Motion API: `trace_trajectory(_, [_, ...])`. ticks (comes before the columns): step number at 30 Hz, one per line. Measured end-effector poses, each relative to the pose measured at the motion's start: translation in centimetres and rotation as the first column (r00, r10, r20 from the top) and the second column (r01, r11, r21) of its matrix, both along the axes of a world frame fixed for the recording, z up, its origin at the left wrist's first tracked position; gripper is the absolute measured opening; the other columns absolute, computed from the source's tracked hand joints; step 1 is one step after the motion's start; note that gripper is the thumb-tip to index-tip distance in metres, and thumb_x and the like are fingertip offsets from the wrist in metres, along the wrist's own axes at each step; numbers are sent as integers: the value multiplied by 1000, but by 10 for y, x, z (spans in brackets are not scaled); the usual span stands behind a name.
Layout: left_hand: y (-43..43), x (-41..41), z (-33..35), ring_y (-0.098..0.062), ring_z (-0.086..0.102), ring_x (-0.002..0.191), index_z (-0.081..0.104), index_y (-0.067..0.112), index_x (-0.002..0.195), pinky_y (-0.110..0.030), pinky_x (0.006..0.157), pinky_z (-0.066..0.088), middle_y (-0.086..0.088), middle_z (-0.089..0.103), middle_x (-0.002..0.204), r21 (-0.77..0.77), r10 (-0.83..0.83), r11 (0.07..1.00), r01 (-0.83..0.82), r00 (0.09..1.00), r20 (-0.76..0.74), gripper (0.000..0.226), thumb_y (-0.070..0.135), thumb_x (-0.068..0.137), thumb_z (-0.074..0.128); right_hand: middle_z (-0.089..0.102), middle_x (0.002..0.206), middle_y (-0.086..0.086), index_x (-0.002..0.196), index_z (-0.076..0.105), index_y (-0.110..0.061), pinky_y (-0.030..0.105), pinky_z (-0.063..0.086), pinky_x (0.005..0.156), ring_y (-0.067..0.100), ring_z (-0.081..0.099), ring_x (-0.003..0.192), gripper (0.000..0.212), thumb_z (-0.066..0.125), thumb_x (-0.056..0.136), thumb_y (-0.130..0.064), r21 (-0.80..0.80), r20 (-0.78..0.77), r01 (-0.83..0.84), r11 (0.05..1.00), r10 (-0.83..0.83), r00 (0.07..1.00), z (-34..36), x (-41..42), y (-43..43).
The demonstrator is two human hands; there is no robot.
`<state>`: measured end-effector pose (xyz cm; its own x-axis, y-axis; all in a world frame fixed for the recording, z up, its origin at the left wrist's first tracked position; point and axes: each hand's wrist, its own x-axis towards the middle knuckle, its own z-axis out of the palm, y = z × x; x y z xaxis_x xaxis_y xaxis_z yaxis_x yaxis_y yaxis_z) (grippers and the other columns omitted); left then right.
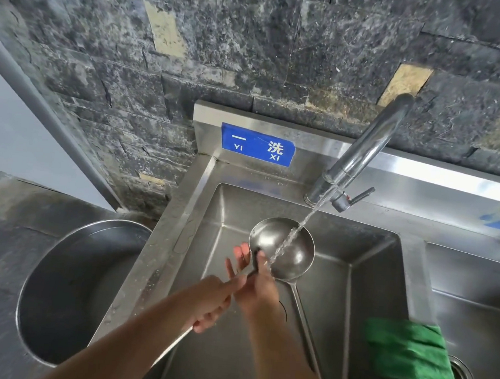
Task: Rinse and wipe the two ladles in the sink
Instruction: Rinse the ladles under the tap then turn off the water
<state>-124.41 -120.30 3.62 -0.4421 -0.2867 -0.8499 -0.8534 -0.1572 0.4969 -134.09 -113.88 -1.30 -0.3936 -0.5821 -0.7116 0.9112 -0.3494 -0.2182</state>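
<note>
Under the faucet (pixel 362 156): ladle (pixel 281 247) bowl in the stream, over the sink (pixel 369 288)
left hand (pixel 213 301): fingers closed around the handle
right hand (pixel 257 288): fingers spread open, touching the bowl's neck
second ladle (pixel 304 322): lying in the basin

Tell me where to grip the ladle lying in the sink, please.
Grip the handle near its middle, coming from above and from the right. It lies long and thin on the sink floor and is bare there; its far end is crowded by the right hand.
</note>
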Motion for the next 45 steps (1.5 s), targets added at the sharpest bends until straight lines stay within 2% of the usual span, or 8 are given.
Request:
trace_trajectory(11, [-20,12,14,-9,28,24,46,15,67,-17,36,28,3,36,43,-232,-270,930,286,958,96,60,68,93,39,67,103,23,111,58,3,45,62,64,39,69,89,25,60,87,11,482,-325,-281,830,467,822,-14,-68,59])
trace_trajectory(17, [-28,17,16,-6,40,36,46,13,68,-18,42,34,1,46,53,-527,-447,698,485,870,208,58,62,97,35,68,81,4,84,63,-14,44,61,71,24,71,73,8,67,87,-20,972,-205,79,222,963,-175,11,-99,48])
trace_trajectory(21, [-24,8,6,-19,62,73,58,12,98,-33,69,52,-5,64,83,-625,-471,533,570,814,340,63,71,91,37,70,100,3,106,67,-17,38,58,80,22,68,89,18,61,92,-26,950,117,293,112,741,-661,33,-111,15])
trace_trajectory(24, [-16,3,4,-26,65,85,59,16,100,-37,77,53,-5,66,91,-681,-455,462,568,811,368,62,73,90,36,67,106,2,110,67,-20,35,56,87,21,67,95,21,51,96,-16,970,51,187,154,623,-780,28,-93,1])
trace_trajectory(28, [-18,8,2,-26,63,79,61,18,89,-35,73,50,-4,64,82,-717,-400,488,497,858,322,63,74,89,32,68,117,-5,119,66,-27,32,49,97,14,63,106,26,59,94,-30,979,-176,-61,197,643,-745,21,-97,11])
trace_trajectory(32, [-19,16,-11,-22,57,63,46,19,62,-31,58,38,-2,56,62,-733,-372,572,369,913,170,61,72,90,34,67,95,-20,109,70,-34,24,49,80,-4,61,86,47,55,78,-66,902,-431,-207,379,786,-443,17,-98,37])
trace_trajectory(38, [-1,25,-25,-8,49,55,51,17,70,-27,51,33,4,52,66,-799,-448,540,263,894,-8,52,66,84,56,62,89,-8,87,64,-30,38,54,80,14,63,85,35,50,75,-61,929,-370,-101,357,884,-286,8,-81,47])
trace_trajectory(45, [-4,40,-32,-9,51,56,46,22,71,-28,52,36,7,49,67,-852,-460,502,150,880,-117,44,62,87,55,74,83,9,75,73,-19,44,58,80,28,70,80,37,56,69,-51,826,-347,-255,503,809,474,-8,-95,39])
